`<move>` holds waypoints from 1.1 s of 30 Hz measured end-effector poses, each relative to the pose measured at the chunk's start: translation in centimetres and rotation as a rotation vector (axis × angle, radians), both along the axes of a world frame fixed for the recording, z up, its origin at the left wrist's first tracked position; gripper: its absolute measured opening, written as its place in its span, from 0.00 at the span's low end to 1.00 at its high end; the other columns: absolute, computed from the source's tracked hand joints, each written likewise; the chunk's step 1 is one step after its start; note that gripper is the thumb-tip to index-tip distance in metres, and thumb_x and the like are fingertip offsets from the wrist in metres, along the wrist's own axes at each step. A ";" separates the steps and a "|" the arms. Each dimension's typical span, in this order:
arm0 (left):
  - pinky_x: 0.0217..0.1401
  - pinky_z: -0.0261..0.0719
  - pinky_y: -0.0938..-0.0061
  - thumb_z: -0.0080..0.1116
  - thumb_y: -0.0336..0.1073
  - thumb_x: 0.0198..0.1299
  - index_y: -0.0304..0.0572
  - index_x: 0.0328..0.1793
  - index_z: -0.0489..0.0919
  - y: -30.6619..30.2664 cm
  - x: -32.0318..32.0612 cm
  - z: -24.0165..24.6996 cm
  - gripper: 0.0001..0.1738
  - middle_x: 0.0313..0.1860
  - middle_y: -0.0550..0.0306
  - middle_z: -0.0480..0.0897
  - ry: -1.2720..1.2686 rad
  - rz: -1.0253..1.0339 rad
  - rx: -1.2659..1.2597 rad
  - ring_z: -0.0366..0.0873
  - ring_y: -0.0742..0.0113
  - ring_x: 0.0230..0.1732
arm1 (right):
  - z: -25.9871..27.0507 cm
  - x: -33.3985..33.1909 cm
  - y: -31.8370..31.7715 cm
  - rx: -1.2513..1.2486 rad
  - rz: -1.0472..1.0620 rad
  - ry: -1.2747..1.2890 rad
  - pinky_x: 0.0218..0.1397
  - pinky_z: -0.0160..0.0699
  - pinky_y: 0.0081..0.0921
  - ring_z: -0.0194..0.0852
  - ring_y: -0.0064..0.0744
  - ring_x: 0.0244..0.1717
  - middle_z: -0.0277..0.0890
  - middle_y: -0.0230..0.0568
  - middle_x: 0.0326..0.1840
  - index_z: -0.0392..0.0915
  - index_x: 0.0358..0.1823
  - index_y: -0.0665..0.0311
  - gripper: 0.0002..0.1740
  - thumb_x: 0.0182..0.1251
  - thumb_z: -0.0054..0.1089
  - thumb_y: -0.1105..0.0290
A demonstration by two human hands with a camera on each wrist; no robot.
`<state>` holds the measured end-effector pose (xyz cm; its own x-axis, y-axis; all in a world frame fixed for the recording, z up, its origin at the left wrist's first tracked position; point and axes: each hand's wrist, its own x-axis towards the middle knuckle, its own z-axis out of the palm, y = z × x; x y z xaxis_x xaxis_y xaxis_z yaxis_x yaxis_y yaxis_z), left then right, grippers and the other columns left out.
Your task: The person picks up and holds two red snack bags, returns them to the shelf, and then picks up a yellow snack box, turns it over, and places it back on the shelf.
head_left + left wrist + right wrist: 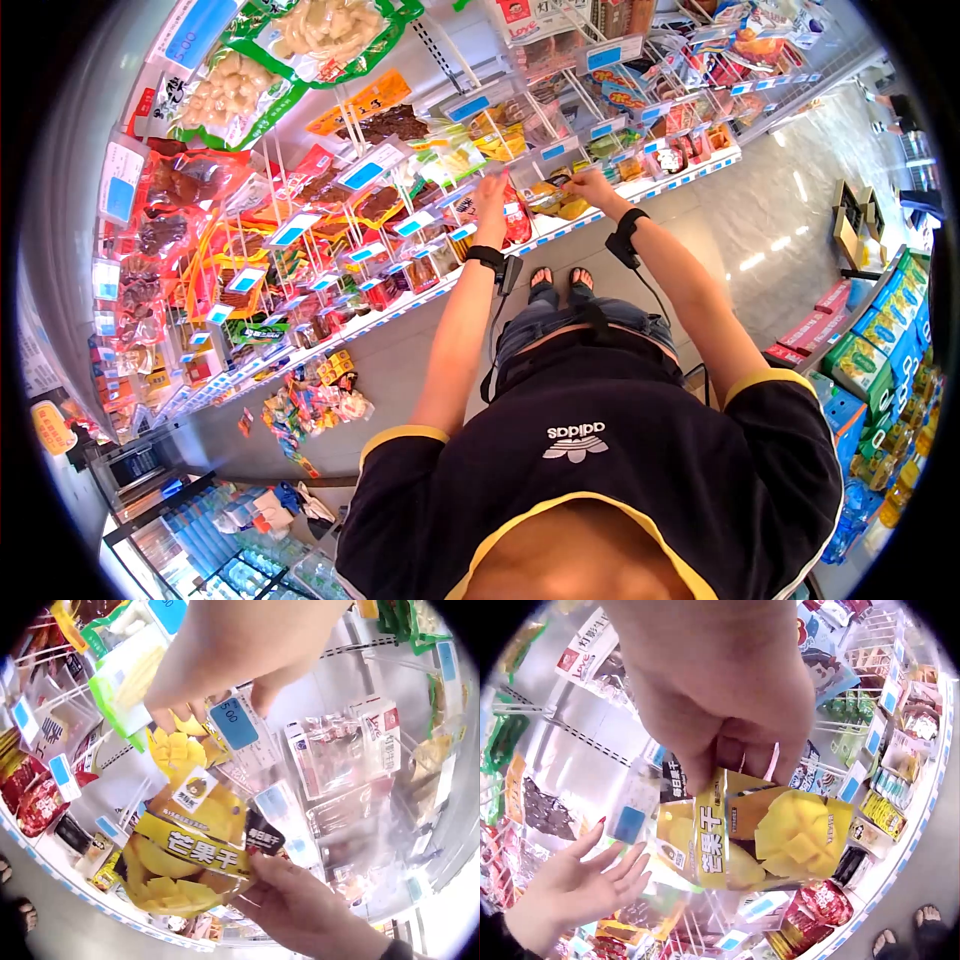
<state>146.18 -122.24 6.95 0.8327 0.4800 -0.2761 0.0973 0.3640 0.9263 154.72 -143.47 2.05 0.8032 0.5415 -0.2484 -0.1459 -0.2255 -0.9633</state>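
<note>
A yellow pouch with mango pictures (184, 859) (795, 840) is pinched at one edge by my right hand (594, 190) (300, 904) (712, 690), in front of the hanging packets. My left hand (489, 210) (247, 652) (581, 889) holds nothing that shows; in the right wrist view its fingers are spread beside a blue-and-white price tag (235, 724) (628, 823). Behind that tag, in the left wrist view, another yellow mango packet (178, 752) hangs close to the left fingertips, which are partly hidden.
Hooks with meat snacks (190, 180) and other packets fill the rack to the left. The white shelf edge (400, 305) runs below. Colourful packages (315, 405) are at lower left, green and blue cartons (865, 350) at right. Sandalled feet (560, 277) stand on grey floor.
</note>
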 end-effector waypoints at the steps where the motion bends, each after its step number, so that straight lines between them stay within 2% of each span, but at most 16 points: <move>1: 0.28 0.61 0.80 0.62 0.36 0.56 0.46 0.28 0.71 0.1 -0.1 -0.5 0.10 0.21 0.69 0.68 0.071 0.027 0.012 0.63 0.78 0.23 | -0.5 0.2 0.0 -0.008 -0.007 0.042 0.24 0.74 0.21 0.68 0.18 0.24 0.68 0.31 0.22 0.73 0.24 0.76 0.14 0.59 0.63 0.70; 4: 0.33 0.70 0.81 0.61 0.34 0.56 0.43 0.33 0.74 -0.1 -0.7 -1.0 0.07 0.28 0.63 0.78 0.130 0.034 -0.121 0.74 0.76 0.30 | -1.9 0.0 0.7 -0.055 -0.178 0.078 0.27 0.81 0.23 0.76 0.24 0.28 0.73 0.35 0.26 0.73 0.30 0.78 0.13 0.59 0.62 0.71; 5: 0.36 0.72 0.79 0.61 0.33 0.56 0.42 0.35 0.74 0.0 -0.7 -1.0 0.07 0.31 0.60 0.79 0.130 0.022 -0.155 0.76 0.74 0.33 | -2.3 0.0 1.2 0.050 -0.221 0.172 0.28 0.78 0.23 0.78 0.27 0.30 0.75 0.37 0.29 0.73 0.34 0.79 0.14 0.60 0.62 0.71; 8: 0.44 0.77 0.76 0.59 0.32 0.57 0.39 0.39 0.75 0.9 -0.8 -0.6 0.07 0.40 0.51 0.83 0.130 -0.018 -0.245 0.81 0.66 0.44 | -7.0 0.8 2.7 -0.054 -0.194 0.053 0.30 0.75 0.22 0.76 0.23 0.29 0.75 0.36 0.29 0.75 0.33 0.76 0.13 0.60 0.62 0.69; 9: 0.47 0.77 0.72 0.59 0.32 0.58 0.39 0.39 0.75 0.7 -0.8 0.3 0.07 0.38 0.52 0.83 0.120 -0.011 -0.314 0.82 0.64 0.42 | -3.6 0.0 3.1 -0.227 -0.201 -0.007 0.31 0.70 0.22 0.71 0.20 0.28 0.74 0.33 0.28 0.76 0.33 0.74 0.13 0.61 0.61 0.67; 10: 0.49 0.76 0.67 0.59 0.33 0.58 0.38 0.40 0.75 0.9 -0.8 0.7 0.08 0.38 0.51 0.83 0.167 -0.011 -0.302 0.81 0.63 0.44 | -3.8 0.0 4.2 -0.230 -0.253 -0.026 0.30 0.66 0.21 0.67 0.16 0.28 0.75 0.29 0.28 0.79 0.34 0.71 0.13 0.61 0.61 0.65; 12: 0.50 0.75 0.64 0.59 0.34 0.58 0.37 0.44 0.74 1.3 -0.9 1.0 0.11 0.40 0.50 0.82 0.185 -0.076 -0.281 0.80 0.62 0.45 | -2.9 0.2 5.0 0.182 -0.150 0.136 0.31 0.65 0.19 0.66 0.14 0.29 0.76 0.27 0.28 0.80 0.35 0.69 0.14 0.61 0.62 0.63; 14: 0.51 0.74 0.65 0.59 0.35 0.58 0.35 0.48 0.73 2.4 -0.8 -0.7 0.15 0.43 0.50 0.81 0.191 -0.101 -0.242 0.79 0.61 0.48 | -1.2 0.5 5.7 0.205 -0.156 0.148 0.33 0.64 0.18 0.66 0.13 0.30 0.76 0.26 0.29 0.80 0.36 0.68 0.14 0.61 0.62 0.61; 19: 0.49 0.73 0.67 0.59 0.36 0.59 0.36 0.49 0.74 1.9 -1.4 0.7 0.16 0.44 0.53 0.81 0.219 -0.089 -0.206 0.79 0.63 0.48 | 1.0 -0.1 6.1 0.274 -0.149 0.203 0.38 0.64 0.15 0.67 0.12 0.33 0.77 0.25 0.33 0.80 0.39 0.68 0.15 0.62 0.61 0.61; 22: 0.47 0.74 0.68 0.59 0.36 0.59 0.36 0.48 0.75 1.4 -1.4 2.2 0.14 0.43 0.54 0.82 0.228 -0.124 -0.194 0.80 0.64 0.47 | -0.8 -0.3 7.4 0.449 -0.261 0.306 0.40 0.66 0.15 0.69 0.13 0.34 0.78 0.26 0.34 0.80 0.39 0.68 0.14 0.62 0.61 0.62; 25: 0.46 0.75 0.69 0.58 0.36 0.59 0.37 0.46 0.76 1.4 -1.4 2.5 0.13 0.41 0.54 0.82 0.217 -0.141 -0.178 0.80 0.64 0.46 | -1.9 0.0 8.2 0.483 -0.303 0.322 0.40 0.67 0.15 0.71 0.15 0.36 0.79 0.27 0.35 0.80 0.40 0.68 0.13 0.62 0.60 0.65; 29: 0.45 0.76 0.72 0.57 0.35 0.60 0.38 0.45 0.76 1.2 -1.6 2.2 0.10 0.40 0.54 0.82 0.172 -0.139 -0.135 0.81 0.66 0.45 | -2.4 0.1 9.4 0.442 -0.444 0.305 0.40 0.68 0.17 0.72 0.17 0.36 0.79 0.29 0.36 0.80 0.39 0.69 0.10 0.62 0.58 0.70; 31: 0.45 0.76 0.73 0.57 0.35 0.60 0.38 0.44 0.76 0.8 -1.7 2.4 0.10 0.40 0.54 0.82 0.175 -0.112 -0.121 0.81 0.67 0.45 | -4.4 0.6 10.4 0.438 -0.502 0.335 0.40 0.69 0.19 0.72 0.18 0.37 0.79 0.30 0.36 0.79 0.39 0.70 0.09 0.62 0.56 0.72; 33: 0.44 0.77 0.76 0.56 0.34 0.61 0.38 0.43 0.76 0.8 -1.4 2.3 0.08 0.39 0.55 0.82 0.219 -0.081 -0.113 0.81 0.68 0.45 | -5.8 1.2 11.3 0.419 -0.493 0.230 0.41 0.70 0.20 0.73 0.19 0.37 0.78 0.30 0.37 0.79 0.39 0.70 0.09 0.62 0.56 0.73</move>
<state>144.78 -121.45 9.30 0.7815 0.3696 -0.5026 0.3246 0.4472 0.8335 155.95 -132.16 -3.73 0.9323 0.2142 -0.2915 -0.3473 0.3051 -0.8867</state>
